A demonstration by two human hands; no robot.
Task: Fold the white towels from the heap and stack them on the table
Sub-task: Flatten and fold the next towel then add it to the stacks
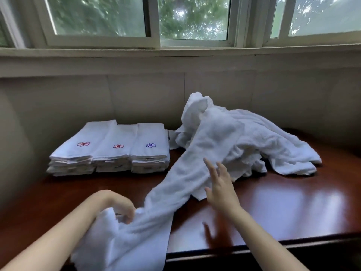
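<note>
Head view: step in hand is drawing one towel (187, 173) from the heap (244, 137). Left hand (119, 204) grips its near end at the table (283, 208) edge; right hand (220, 184) hovers over it, fingers straight, empty. Folded stacks (111, 149) sit left. Next: free the towel, spread flat.

Glossy dark wooden table (283, 208), three stacks of folded towels (111, 151) at left, towel heap (244, 137) at right

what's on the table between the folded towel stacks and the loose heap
In the head view, only bare dark wooden table separates the folded white towel stacks from the loose white towel heap.
</note>
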